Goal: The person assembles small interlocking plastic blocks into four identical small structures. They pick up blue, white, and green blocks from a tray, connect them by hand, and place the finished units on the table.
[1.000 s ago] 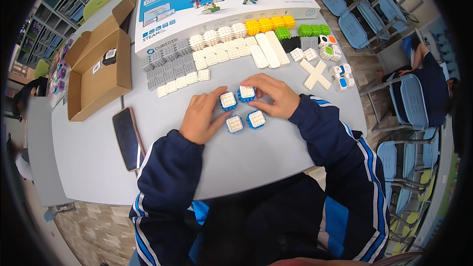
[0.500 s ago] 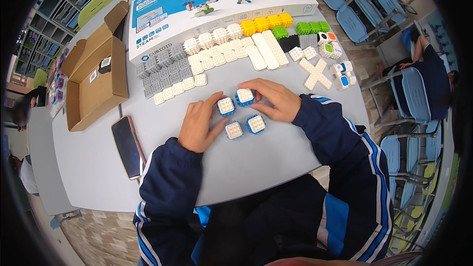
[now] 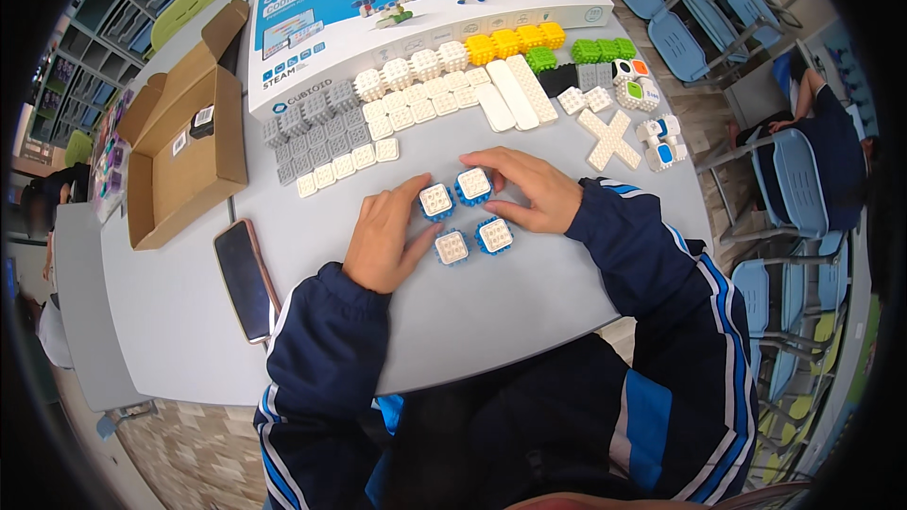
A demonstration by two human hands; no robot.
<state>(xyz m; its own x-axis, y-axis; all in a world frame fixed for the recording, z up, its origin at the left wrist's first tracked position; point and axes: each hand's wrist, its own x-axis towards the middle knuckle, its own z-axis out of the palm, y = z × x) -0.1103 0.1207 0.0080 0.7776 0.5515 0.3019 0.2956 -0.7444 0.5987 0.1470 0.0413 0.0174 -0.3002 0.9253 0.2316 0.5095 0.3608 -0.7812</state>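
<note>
Four-cornered on the table are several blue toy building blocks with white studded square caps. My left hand point(image 3: 379, 238) curves its index finger and thumb about the far-left blue block point(image 3: 436, 201), the thumb also close to the near-left block point(image 3: 452, 247). The index finger and thumb of my right hand point(image 3: 534, 191) are bent round the far-right blue block point(image 3: 473, 186). Just below that thumb lies the near-right block point(image 3: 493, 236), with no finger round it. Undersides and exact finger contact are partly hidden.
Beyond my hands are rows of grey blocks point(image 3: 328, 106), white square plates point(image 3: 416, 106), yellow blocks point(image 3: 515, 41) and a white cross piece point(image 3: 609, 140). A large printed box point(image 3: 425, 14) stands behind them. To the left are a phone point(image 3: 243, 279) and an open cardboard box point(image 3: 189, 194).
</note>
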